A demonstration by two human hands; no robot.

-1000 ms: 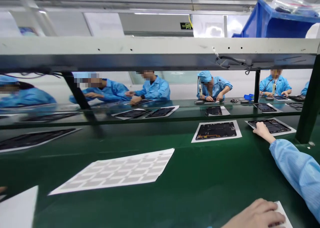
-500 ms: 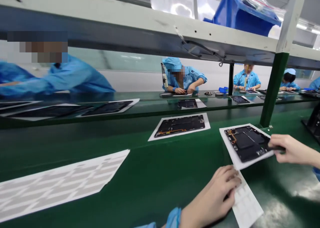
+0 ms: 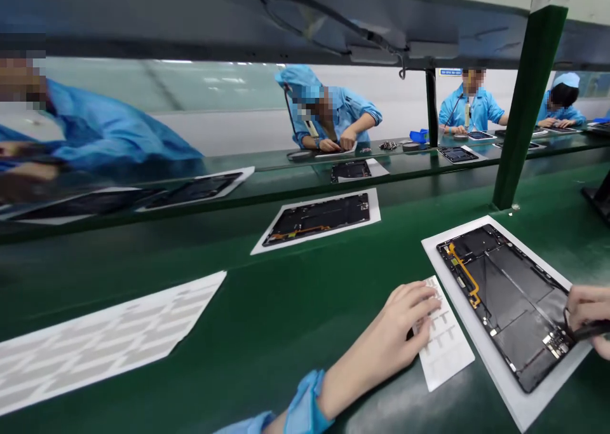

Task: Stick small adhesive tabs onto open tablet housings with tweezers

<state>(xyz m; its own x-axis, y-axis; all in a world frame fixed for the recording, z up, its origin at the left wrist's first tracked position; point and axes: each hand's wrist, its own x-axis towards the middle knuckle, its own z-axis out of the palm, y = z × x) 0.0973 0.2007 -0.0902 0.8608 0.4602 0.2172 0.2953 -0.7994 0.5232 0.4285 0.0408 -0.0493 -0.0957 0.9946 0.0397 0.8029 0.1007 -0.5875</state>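
Observation:
My left hand point(image 3: 410, 323) lies with curled fingers on a small white label sheet point(image 3: 447, 348). My right hand point(image 3: 589, 313) enters at the right edge, gripping slim black tweezers point(image 3: 588, 330) whose tips reach the lower right corner of an open black tablet chassis point(image 3: 505, 307). That chassis has an orange flex cable and small circuit boards, and it lies on a white backing sheet point(image 3: 490, 358). The label sheet sits against the backing sheet's left edge.
Green bench belt point(image 3: 257, 307) runs beneath everything. Farther along lie another tablet chassis point(image 3: 317, 218) on white paper and a large label sheet point(image 3: 95, 345). A green steel upright point(image 3: 524, 103) rises at right. Co-workers in blue smocks point(image 3: 333, 113) work across the bench.
The tablet on its backing sheet has moved nearer and turned, no longer lifted by my right hand. That hand now reaches its corner with tweezers. My view has tilted and shifted right.

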